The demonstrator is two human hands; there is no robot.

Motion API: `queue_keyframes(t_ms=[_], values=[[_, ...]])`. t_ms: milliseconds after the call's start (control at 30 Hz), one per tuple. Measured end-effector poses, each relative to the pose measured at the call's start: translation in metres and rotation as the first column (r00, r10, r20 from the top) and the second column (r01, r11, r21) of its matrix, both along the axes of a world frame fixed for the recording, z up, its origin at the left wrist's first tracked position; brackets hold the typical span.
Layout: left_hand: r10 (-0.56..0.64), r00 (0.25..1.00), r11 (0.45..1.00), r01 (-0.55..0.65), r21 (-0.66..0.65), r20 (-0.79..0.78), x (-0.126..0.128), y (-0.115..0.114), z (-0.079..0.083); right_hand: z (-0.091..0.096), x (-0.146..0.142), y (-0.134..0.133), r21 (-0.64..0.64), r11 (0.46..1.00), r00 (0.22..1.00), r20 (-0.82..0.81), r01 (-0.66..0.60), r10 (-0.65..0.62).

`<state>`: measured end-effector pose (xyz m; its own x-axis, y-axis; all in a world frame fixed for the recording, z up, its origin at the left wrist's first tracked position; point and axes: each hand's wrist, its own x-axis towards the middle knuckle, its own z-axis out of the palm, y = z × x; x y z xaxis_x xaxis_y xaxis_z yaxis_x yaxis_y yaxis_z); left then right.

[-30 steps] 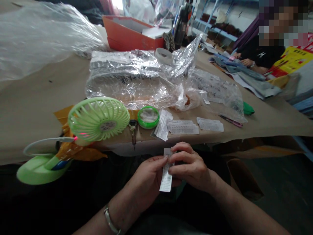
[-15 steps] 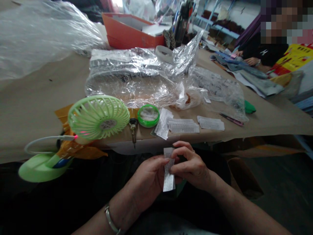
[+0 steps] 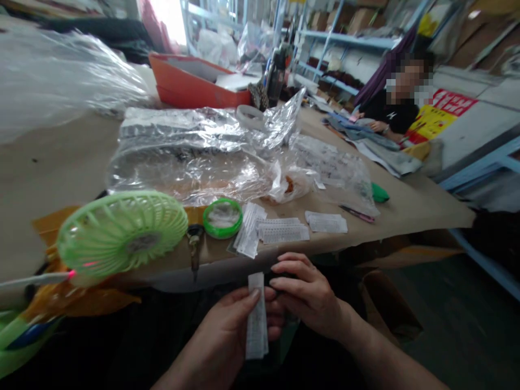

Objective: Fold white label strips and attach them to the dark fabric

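Left hand (image 3: 225,327) pinched paper strips (image 3: 255,327) under thumb, before near edge of surface (image 3: 422,203). Right hand (image 3: 319,300) curved just beside; cannot tell whether it gripped anything. Printed slips (image 3: 284,233) lay beyond.

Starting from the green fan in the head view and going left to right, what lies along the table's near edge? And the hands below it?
Green fan, pointed tool, green-rimmed round container, slanted paper strips, middle paper strips, rightmost paper strips, slim pink-ended item. Below: left hand with held strips, right hand.
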<state>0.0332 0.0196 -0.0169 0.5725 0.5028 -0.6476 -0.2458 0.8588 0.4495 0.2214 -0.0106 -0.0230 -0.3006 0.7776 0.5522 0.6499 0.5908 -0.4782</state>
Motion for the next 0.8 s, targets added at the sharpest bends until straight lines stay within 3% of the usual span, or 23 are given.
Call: queue_keyframes(t_ms=[67,133,200,267,333,500,667,800], values=[[-0.02,0.998,1.0,0.019,-0.02,-0.058,0.0,0.002,-0.002,0.003,0.023,0.003,0.056,0.976,0.974,0.071,0.211,-0.215],[-0.036,0.996,0.999,0.035,-0.012,-0.079,0.0,0.003,-0.003,0.006,0.046,0.006,0.135,0.895,0.876,0.188,0.426,-0.445],[-0.042,0.995,0.999,0.043,0.005,-0.086,0.002,0.002,-0.003,0.006,0.064,0.009,0.186,0.823,0.758,0.322,0.537,-0.567],[-0.034,0.995,0.999,0.035,0.009,-0.098,0.003,0.001,-0.003,0.004,0.073,0.008,0.194,0.805,0.69,0.427,0.561,-0.584],[-0.018,0.993,1.0,0.018,0.001,-0.119,0.003,0.0,-0.004,-0.001,0.076,0.006,0.203,0.812,0.674,0.469,0.547,-0.571],[-0.002,0.987,1.0,0.0,-0.016,-0.158,0.002,-0.001,-0.007,-0.009,0.083,-0.001,0.268,0.823,0.723,0.393,0.5,-0.568],[-0.008,0.992,1.0,0.006,-0.017,-0.125,0.001,0.001,-0.007,-0.001,0.092,0.003,0.237,0.828,0.828,0.129,0.508,-0.545],[-0.029,0.997,1.0,0.027,-0.015,-0.073,0.002,-0.002,-0.004,0.013,0.054,0.005,0.183,0.851,0.865,-0.21,0.492,-0.455]])
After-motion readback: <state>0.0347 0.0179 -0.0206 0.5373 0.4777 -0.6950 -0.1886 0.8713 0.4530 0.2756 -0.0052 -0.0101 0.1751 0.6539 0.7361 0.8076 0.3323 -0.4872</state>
